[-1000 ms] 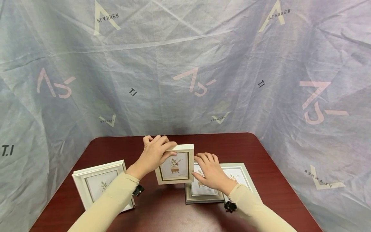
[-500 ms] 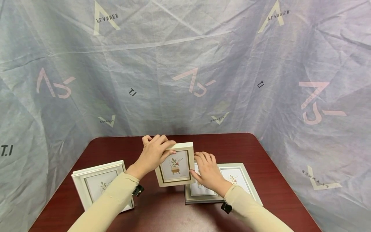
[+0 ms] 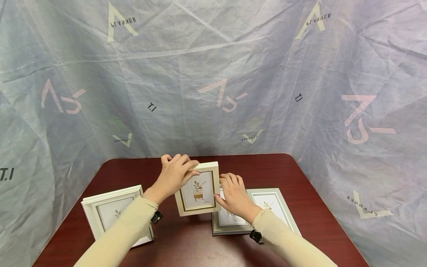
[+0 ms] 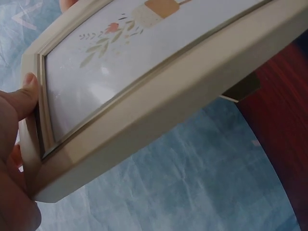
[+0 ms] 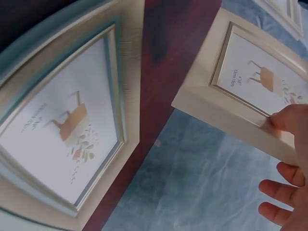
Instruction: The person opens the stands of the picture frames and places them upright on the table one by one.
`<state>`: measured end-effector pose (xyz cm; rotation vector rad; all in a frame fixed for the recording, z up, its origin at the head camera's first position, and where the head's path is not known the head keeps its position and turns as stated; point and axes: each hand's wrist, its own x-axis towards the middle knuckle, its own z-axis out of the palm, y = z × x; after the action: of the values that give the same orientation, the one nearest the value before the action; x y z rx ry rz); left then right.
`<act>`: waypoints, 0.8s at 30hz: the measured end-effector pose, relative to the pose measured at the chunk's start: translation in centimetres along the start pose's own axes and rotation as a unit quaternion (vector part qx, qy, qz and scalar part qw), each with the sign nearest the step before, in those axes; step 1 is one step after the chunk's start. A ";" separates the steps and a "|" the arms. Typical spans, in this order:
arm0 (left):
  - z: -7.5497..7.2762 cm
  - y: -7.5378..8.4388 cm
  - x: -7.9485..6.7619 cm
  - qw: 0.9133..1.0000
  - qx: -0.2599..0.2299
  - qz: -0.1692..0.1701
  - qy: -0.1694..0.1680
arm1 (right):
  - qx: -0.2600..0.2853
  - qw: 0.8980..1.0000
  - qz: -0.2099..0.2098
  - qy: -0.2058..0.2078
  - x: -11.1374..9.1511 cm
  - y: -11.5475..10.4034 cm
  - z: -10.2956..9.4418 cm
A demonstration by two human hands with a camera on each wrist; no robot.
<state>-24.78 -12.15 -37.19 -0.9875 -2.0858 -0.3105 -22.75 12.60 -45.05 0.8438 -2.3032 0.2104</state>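
A cream picture frame (image 3: 198, 191) with an inner gold line and a potted-plant print is held upright and slightly tilted mid-table. My left hand (image 3: 173, 176) grips its upper left corner, thumb on the front. At its right side my right hand (image 3: 235, 198) pinches the edge; in the right wrist view the thumb (image 5: 288, 118) presses the front while the other fingers lie along the side and behind. A dark support leg (image 4: 243, 89) shows behind the frame in the left wrist view. Whether the bottom edge touches the table cannot be told.
On the left a white picture frame (image 3: 90, 215) stands tilted, partly behind my left sleeve. Right of the held one are a stepped silver-beige frame (image 3: 230, 230) and a wider pale frame (image 3: 290, 207), partly covered by my right arm. A grey cloth (image 3: 207, 122) hangs behind the red-brown table (image 3: 186, 244).
The held picture frame has shifted slightly left, and its top edge has risen. My right hand has moved left along with it, its thumb now on the front border.
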 end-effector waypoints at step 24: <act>2.0 -4.4 1.5 0.986 0.076 -0.092 -0.113 | -0.009 0.989 0.094 -0.113 5.2 -0.2 5.0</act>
<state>-29.69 -13.24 -36.93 -0.7704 -2.3737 -0.1326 -28.24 8.01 -45.56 0.6692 -2.5958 0.1843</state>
